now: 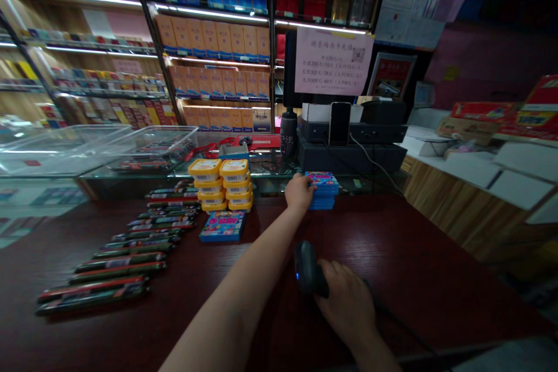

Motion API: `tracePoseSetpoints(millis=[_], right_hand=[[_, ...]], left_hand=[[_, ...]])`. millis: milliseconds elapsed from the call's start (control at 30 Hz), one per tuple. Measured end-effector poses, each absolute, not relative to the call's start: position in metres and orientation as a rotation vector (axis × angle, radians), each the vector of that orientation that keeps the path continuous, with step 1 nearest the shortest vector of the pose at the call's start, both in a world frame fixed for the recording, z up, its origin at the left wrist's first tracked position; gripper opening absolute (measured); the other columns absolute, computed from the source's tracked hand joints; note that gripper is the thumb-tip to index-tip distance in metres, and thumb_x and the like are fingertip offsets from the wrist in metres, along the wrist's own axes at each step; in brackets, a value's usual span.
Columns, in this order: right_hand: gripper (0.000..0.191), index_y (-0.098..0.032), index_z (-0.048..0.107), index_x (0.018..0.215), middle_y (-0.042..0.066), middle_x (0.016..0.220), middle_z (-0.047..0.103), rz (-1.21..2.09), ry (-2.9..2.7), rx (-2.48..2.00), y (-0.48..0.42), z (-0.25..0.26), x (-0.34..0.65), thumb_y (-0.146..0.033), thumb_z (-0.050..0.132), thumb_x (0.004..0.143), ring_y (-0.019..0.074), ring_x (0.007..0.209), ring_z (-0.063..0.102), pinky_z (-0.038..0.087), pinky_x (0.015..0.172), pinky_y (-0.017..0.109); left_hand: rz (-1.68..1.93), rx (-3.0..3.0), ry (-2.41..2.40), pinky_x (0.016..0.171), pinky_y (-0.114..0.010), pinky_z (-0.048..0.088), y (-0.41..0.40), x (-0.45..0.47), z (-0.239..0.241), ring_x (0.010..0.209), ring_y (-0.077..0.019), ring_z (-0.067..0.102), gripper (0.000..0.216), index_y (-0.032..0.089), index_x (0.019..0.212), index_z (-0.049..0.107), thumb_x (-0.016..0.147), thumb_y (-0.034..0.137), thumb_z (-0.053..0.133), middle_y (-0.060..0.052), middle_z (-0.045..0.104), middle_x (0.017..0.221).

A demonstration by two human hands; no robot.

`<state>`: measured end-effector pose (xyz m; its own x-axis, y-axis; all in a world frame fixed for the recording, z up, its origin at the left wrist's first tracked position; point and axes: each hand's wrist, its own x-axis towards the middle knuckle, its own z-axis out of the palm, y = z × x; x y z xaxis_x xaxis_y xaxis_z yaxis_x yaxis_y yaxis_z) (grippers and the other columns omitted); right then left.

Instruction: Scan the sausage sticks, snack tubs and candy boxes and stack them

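Stack of flat blue boxes (323, 193), bright multicoloured print on the uppermost face, standing near the far edge of the dark reddish tabletop (401, 256); left hand (299, 190) at its left side, grip indiscernible. Right hand (346, 299) wrapped around a black scanner (307, 267), blue light showing.

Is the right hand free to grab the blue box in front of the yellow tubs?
Probably not: the right hand holds a scanner, and the left arm is between it and the box.
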<state>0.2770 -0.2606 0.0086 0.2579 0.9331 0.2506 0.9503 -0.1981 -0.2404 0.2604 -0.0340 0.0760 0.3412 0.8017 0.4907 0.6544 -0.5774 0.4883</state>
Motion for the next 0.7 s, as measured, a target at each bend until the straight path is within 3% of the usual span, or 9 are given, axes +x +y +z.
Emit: tracePoseSetpoints(millis=[167,400,533,700], right_hand=[[0.038,-0.022,0.059,0.113,0.003,0.097,0.065,-0.066,-1.736,-2.182,-0.261,0.007,0.277,-0.015,0.057,0.076,0.0219,0.092,0.059,0.042,0.08,0.033],[0.038,-0.022,0.059,0.111,0.005,0.101,0.065,-0.109,-1.756,-2.136,-0.266,0.001,0.279,-0.014,0.058,0.074,0.0217,0.096,0.058,0.04,0.084,0.033],[0.036,-0.022,0.058,0.112,0.005,0.1,0.066,-0.159,-1.77,-2.126,-0.266,-0.003,0.28,-0.016,0.056,0.076,0.0211,0.094,0.059,0.041,0.084,0.032],[0.033,-0.021,0.058,0.11,0.005,0.103,0.067,-0.211,-1.765,-2.114,-0.267,-0.007,0.28,-0.018,0.055,0.077,0.0208,0.092,0.061,0.042,0.082,0.032]], left_hand=[[1.079,2.514,1.197,0.082,-0.029,0.045,-0.047,0.238,0.073,0.092,-0.0186,0.058,0.031,0.022,0.109,0.067,0.078,0.027,0.065,-0.005,0.062,0.097],[1.027,2.642,1.201,0.09,-0.033,0.043,-0.083,0.149,0.048,0.1,-0.0199,0.054,0.023,0.021,0.102,0.068,0.081,0.022,0.059,-0.006,0.062,0.104],[0.892,2.638,1.67,0.099,-0.043,0.037,-0.096,0.099,0.034,0.118,-0.0272,0.047,0.037,0.022,0.117,0.06,0.08,0.025,0.059,-0.011,0.056,0.122],[0.615,2.463,2.192,0.104,-0.058,0.025,-0.095,0.074,0.022,0.133,-0.0424,0.03,0.061,0.011,0.131,0.048,0.078,0.038,0.062,-0.025,0.041,0.14]])
